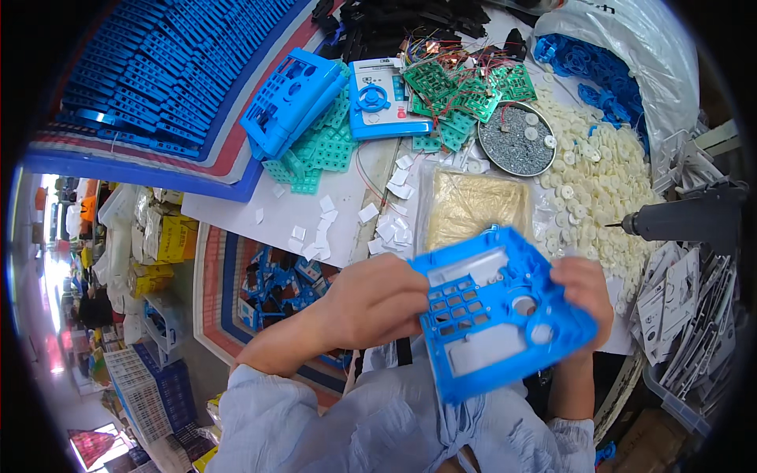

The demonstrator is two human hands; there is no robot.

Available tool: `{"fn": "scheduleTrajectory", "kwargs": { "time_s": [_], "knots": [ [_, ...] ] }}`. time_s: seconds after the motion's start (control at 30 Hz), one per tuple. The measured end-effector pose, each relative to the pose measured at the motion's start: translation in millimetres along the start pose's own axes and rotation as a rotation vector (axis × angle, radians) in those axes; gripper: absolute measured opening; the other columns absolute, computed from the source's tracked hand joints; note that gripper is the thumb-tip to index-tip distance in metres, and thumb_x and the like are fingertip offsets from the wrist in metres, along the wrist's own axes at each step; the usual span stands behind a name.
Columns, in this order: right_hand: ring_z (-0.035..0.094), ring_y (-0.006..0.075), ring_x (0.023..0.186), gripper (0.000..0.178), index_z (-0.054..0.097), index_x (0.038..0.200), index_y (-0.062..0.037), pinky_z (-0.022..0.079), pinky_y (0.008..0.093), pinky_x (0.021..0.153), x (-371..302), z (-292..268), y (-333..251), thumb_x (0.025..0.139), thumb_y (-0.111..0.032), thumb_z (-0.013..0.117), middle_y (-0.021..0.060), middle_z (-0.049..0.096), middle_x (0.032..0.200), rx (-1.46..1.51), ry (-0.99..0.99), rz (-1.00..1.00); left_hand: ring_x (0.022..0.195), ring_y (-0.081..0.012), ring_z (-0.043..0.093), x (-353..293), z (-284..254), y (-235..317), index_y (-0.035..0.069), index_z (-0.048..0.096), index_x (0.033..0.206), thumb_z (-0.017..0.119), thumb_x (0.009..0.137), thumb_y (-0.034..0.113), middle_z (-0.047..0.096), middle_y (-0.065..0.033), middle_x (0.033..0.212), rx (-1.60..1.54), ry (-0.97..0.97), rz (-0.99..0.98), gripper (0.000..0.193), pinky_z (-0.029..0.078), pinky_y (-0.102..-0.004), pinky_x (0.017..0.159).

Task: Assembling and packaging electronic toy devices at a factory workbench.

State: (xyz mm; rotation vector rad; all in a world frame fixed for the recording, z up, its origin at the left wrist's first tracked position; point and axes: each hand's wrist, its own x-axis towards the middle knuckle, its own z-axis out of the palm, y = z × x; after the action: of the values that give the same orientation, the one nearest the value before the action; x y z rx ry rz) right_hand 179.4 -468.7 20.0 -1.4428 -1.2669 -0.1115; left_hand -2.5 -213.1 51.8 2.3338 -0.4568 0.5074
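A blue plastic housing with rows of small square holes, two wide windows and round openings is held up in front of me, tilted, its inner side showing. My left hand is closed at its left edge, fingers curled. On the far side of the housing, my right hand grips the right edge and looks slightly blurred. Behind the housing lies a clear bag with a yellowish sheet inside. Small white squares lie scattered beside the bag.
Blue housings stand at the back beside green button pads and wired circuit boards. A round dish holds screws. Cream discs are heaped right, near an electric screwdriver. A crate holds stacked blue parts.
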Motion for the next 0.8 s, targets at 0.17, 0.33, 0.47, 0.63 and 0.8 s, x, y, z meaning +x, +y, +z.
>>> {"fn": "scheduleTrajectory", "kwargs": {
  "time_s": [0.17, 0.33, 0.47, 0.63, 0.8],
  "knots": [
    [0.062, 0.0181, 0.102, 0.048, 0.054, 0.130, 0.0020, 0.056, 0.0268, 0.074, 26.7, 20.7, 3.3, 0.085, -0.002, 0.070, 0.0138, 0.064, 0.117, 0.439, 0.120, 0.611, 0.084, -0.0204, 0.066, 21.4, -12.2, 17.3, -0.002, 0.059, 0.096, 0.074, 0.087, 0.006, 0.061, -0.0110, 0.089, -0.611, -0.192, -0.410, 0.020, 0.058, -0.0327, 0.072],
    [0.058, 0.0142, 0.105, 0.054, 0.051, 0.136, 0.0012, 0.057, 0.0235, 0.073, 47.0, 31.3, 18.5, 0.086, 0.000, 0.070, 0.0117, 0.061, 0.121, 0.606, 0.042, 0.790, 0.088, -0.0106, 0.064, 18.9, 3.3, 25.7, -0.005, 0.056, 0.102, 0.065, 0.092, -0.001, 0.060, -0.0076, 0.097, -0.930, -0.048, -0.660, 0.014, 0.058, -0.0252, 0.076],
    [0.057, 0.0174, 0.107, 0.053, 0.058, 0.128, -0.0013, 0.053, 0.0285, 0.075, 32.7, 39.5, -10.9, 0.081, -0.013, 0.078, 0.0114, 0.062, 0.118, 0.357, 0.151, 0.477, 0.092, -0.0097, 0.062, 25.9, 22.7, 31.1, -0.003, 0.055, 0.102, 0.063, 0.091, -0.003, 0.059, -0.0057, 0.099, -0.931, 0.156, -0.743, 0.014, 0.058, -0.0243, 0.076],
    [0.060, 0.0153, 0.085, 0.030, 0.069, 0.099, -0.0024, 0.045, 0.0264, 0.066, 33.2, 34.1, -28.1, 0.075, -0.015, 0.083, 0.0056, 0.064, 0.107, 0.253, -0.312, 0.459, 0.094, -0.0086, 0.060, 31.3, 32.5, 34.3, -0.001, 0.053, 0.102, 0.062, 0.090, -0.003, 0.058, -0.0048, 0.100, -0.941, 0.238, -0.754, 0.015, 0.058, -0.0239, 0.075],
    [0.054, 0.0066, 0.073, 0.022, 0.067, 0.099, -0.0008, 0.042, 0.0227, 0.060, 27.3, 32.8, -24.5, 0.082, -0.010, 0.079, 0.0036, 0.060, 0.098, 0.607, -0.312, 0.619, 0.090, -0.0078, 0.060, 33.7, 35.7, 35.3, -0.001, 0.052, 0.101, 0.063, 0.089, -0.002, 0.058, -0.0048, 0.098, -0.922, 0.243, -0.724, 0.016, 0.057, -0.0237, 0.073]
  ]
}}
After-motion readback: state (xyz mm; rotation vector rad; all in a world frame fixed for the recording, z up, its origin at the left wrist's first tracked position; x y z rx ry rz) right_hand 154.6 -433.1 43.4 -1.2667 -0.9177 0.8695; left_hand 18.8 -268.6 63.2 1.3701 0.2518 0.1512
